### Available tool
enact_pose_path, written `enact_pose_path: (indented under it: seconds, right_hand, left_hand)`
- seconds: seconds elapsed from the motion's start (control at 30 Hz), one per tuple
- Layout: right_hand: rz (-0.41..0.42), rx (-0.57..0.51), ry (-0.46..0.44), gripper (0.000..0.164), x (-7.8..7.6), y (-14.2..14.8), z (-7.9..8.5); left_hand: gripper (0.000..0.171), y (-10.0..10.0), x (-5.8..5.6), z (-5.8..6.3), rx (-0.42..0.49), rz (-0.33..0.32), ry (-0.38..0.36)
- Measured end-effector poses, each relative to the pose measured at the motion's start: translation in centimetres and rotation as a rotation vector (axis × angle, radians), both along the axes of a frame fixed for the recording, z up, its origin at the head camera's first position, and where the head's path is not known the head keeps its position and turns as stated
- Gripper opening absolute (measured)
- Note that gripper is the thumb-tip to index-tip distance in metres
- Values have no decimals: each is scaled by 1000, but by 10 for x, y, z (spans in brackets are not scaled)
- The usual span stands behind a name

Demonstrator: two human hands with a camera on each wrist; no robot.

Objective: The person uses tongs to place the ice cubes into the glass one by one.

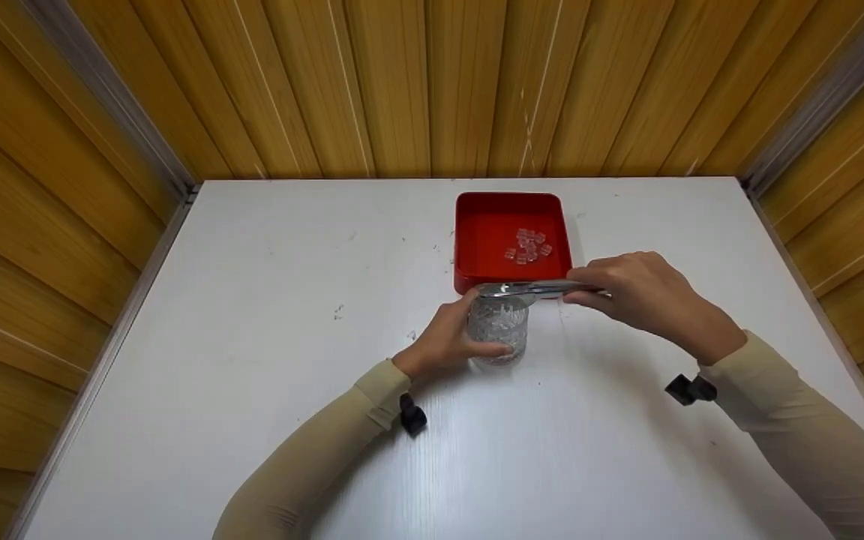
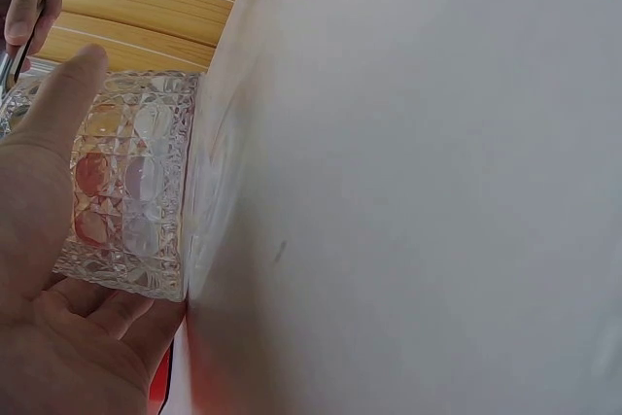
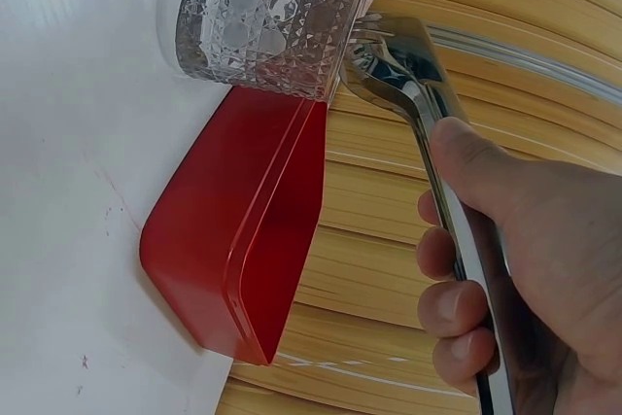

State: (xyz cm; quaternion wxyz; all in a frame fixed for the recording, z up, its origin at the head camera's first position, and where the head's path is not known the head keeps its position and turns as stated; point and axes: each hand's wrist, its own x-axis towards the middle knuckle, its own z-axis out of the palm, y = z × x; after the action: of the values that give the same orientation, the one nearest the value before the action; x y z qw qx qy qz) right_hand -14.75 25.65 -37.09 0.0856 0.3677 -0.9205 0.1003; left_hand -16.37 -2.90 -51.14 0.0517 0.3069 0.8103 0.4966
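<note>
My left hand (image 1: pixel 443 341) grips a clear cut-glass tumbler (image 1: pixel 498 330) that stands on the white table, thumb on the near side and fingers behind it. Metal serving tongs (image 3: pixel 457 201) are in my right hand (image 1: pixel 646 296), thumb along one side and fingers curled round the other. Their ends, one of them pronged like a fork, are at the tumbler's mouth. Small clear cubes (image 1: pixel 529 244) lie in a red square tray (image 1: pixel 468 259) just beyond the tumbler. In the left wrist view the tumbler (image 2: pixel 126 182) shows its faceted wall.
The white table (image 1: pixel 312 262) reaches back to a wood-panelled wall (image 1: pixel 402 90), with similar panels on both sides. The red tray's near edge is close behind the tumbler and under the tongs in the head view.
</note>
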Motion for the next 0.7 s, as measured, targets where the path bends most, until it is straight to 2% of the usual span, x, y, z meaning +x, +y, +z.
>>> enact_pose_path:
  seconds: [0.2,0.5,0.7]
  right_hand:
    - [2,-3,-1,22,-1,-2,2]
    - [-1,-4,10,24,-8,0,4]
    - [-3,4,15,23,-10,0,5]
  left_hand:
    - [93,-1,1,0,7,-5,-7]
    - [89,0,2,1,-39,26,-26]
    - [86,0,2,2,-39,23,-8]
